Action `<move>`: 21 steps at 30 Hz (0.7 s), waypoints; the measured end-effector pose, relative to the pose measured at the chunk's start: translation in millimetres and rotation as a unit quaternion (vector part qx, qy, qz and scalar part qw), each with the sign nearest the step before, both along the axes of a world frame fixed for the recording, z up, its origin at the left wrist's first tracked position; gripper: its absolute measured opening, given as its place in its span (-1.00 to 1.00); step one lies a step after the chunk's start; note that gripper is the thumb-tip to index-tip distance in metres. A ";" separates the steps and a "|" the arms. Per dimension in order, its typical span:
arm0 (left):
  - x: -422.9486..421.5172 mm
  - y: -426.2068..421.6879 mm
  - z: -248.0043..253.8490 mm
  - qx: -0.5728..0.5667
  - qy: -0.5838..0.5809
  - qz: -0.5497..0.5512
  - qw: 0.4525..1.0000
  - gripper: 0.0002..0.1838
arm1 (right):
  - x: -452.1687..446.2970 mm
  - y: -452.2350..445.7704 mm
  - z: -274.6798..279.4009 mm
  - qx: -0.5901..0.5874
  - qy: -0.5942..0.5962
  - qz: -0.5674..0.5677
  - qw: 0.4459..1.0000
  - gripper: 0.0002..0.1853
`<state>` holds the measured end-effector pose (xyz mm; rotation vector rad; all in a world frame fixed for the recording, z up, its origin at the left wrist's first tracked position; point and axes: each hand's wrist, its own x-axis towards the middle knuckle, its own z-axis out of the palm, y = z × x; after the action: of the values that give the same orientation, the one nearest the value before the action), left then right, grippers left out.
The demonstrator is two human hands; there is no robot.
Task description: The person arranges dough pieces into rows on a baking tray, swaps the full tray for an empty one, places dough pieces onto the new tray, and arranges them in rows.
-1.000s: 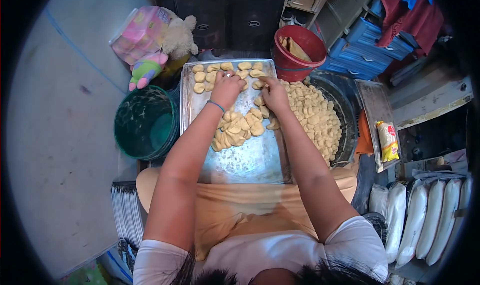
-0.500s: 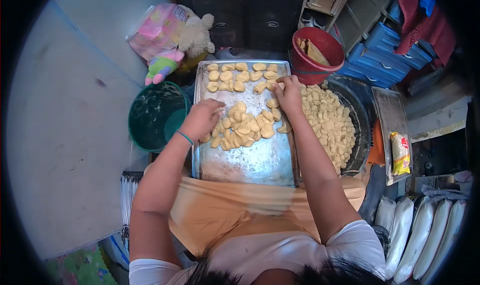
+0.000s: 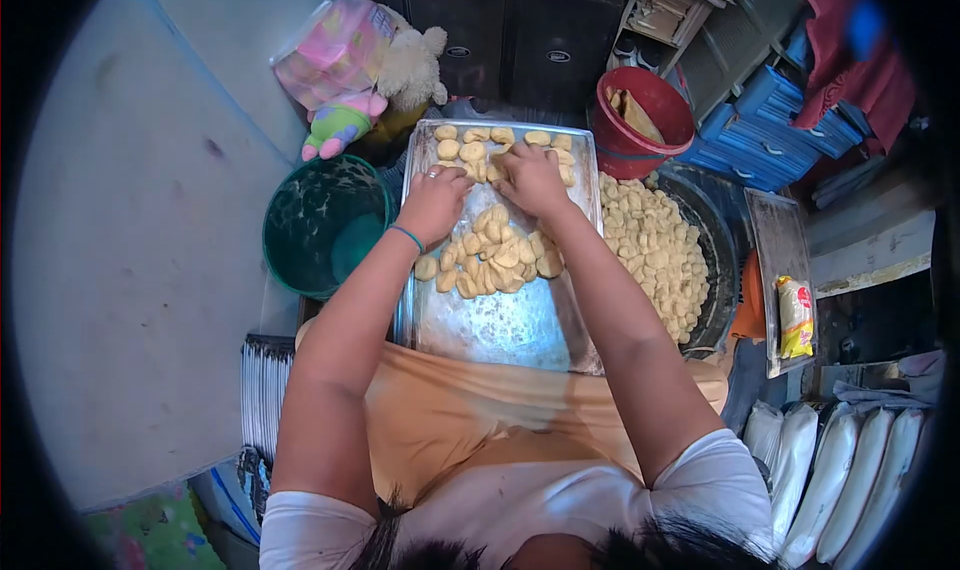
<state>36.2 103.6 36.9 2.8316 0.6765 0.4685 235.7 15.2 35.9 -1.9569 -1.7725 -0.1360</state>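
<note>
A metal baking tray [image 3: 500, 340] lies across my lap with small pale dough pieces on it. Rows of flattened dough pieces [image 3: 472, 152] line its far end, and a loose heap of dough pieces [image 3: 492, 252] sits mid-tray. My left hand [image 3: 437, 202] reaches over the left end of the nearest row, fingers loosely bent and apart, fingertips at the dough. Beside it, my right hand [image 3: 535, 180] curls its fingers around a dough piece in that row, partly hiding it. The two hands are close together but not touching.
At right, a wide black basin [image 3: 722, 270] holds many dough pieces [image 3: 650, 245]. A red bucket [image 3: 640, 155] stands behind it, a green bucket [image 3: 335, 225] left of the tray. Further right, a yellow-and-white packet [image 3: 795, 315] rests on another tray [image 3: 778, 220]. Stuffed toys [image 3: 412, 65] sit behind.
My right hand has moved left from the tray's right edge to the middle of the rows. My left hand has moved forward from beside the heap to the nearest row. The view has shifted slightly.
</note>
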 end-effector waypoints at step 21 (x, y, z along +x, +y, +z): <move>-29.3 1.8 23.4 -0.356 0.197 -0.098 0.908 -0.61 | -33.0 4.3 -2.6 -0.064 0.264 -0.007 0.962 -0.73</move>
<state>6.9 105.4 60.3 2.2468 0.4779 -0.3434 202.7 19.5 33.3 -1.8632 -1.4383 0.4675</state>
